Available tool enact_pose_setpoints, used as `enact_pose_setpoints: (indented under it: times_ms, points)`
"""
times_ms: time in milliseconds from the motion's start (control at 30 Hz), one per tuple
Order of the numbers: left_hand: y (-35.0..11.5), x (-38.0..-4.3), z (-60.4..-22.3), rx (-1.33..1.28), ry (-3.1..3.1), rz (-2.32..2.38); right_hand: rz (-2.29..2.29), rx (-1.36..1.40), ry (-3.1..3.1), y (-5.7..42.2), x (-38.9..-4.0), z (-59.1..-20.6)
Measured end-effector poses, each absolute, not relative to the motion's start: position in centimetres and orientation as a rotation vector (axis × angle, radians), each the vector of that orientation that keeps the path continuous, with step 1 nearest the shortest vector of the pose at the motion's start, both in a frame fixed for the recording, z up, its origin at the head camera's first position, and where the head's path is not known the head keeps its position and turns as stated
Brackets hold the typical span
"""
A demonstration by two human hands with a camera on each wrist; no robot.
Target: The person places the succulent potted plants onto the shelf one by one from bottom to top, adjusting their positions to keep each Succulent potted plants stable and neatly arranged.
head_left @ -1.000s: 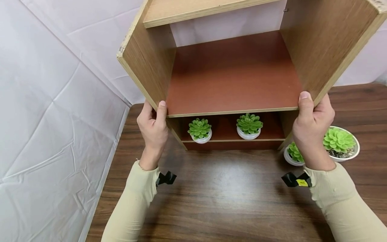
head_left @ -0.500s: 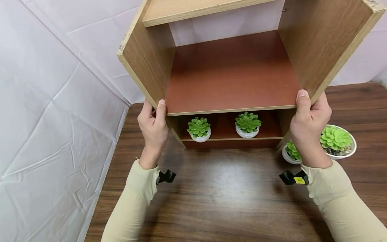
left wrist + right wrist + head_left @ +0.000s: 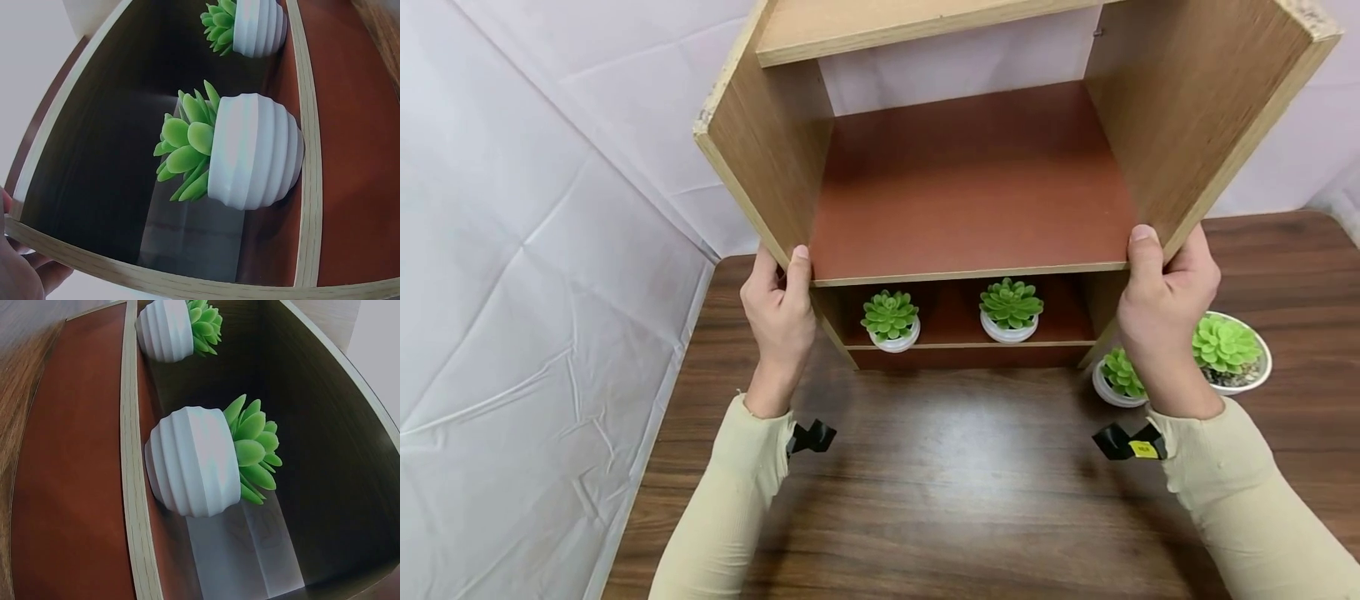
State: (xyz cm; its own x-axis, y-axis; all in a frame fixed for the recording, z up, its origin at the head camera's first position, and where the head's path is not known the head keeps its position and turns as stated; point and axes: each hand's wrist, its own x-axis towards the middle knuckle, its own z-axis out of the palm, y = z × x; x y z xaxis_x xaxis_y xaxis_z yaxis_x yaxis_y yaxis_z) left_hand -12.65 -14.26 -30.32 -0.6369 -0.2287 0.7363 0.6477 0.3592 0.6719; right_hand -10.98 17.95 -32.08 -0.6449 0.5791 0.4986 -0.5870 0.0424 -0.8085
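A wooden shelf unit (image 3: 970, 192) with reddish-brown boards stands on the table. My left hand (image 3: 778, 321) grips the front edge of its left side panel, thumb on the inner face. My right hand (image 3: 1168, 325) holds the right side panel the same way, at about the same height. In the lower compartment sit two potted succulents in white ribbed pots, a left one (image 3: 891, 321) and a right one (image 3: 1010, 310). The left wrist view shows the nearer white pot (image 3: 256, 153) resting on the lower board, and part of my left hand (image 3: 22, 272) at the panel edge.
On the table (image 3: 955, 500), right of the shelf, are a small potted succulent (image 3: 1120, 379), partly behind my right wrist, and a larger one in an oval white pot (image 3: 1228, 350). White sheeting (image 3: 512, 317) hangs at the left and behind the shelf.
The right side panel and my right hand appear slightly farther left, and the plants shift a little left in the view too. Both hands keep their hold on the shelf unit.
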Motion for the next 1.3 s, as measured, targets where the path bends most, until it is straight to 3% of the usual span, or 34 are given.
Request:
enact_pose_setpoints:
  times_ms: [267,500,833,1300]
  points:
    - [-12.9,-11.1,-28.1,-0.377,-1.839,-1.382,1.666,0.021,-1.546,18.7,-10.6,-32.2]
    - [-14.3,-12.7,-30.5,-0.383,-1.829,-1.392,1.611,0.065,-1.664,19.2,-10.4,-32.0]
    - [-13.2,-10.9,-27.9,-0.370,-1.844,-1.397,1.620,0.069,-1.645,18.9,-10.3,-31.6]
    - [-14.6,-13.0,-30.7,-0.373,-1.819,-1.409,1.634,0.196,-1.603,17.7,-8.7,-29.5]
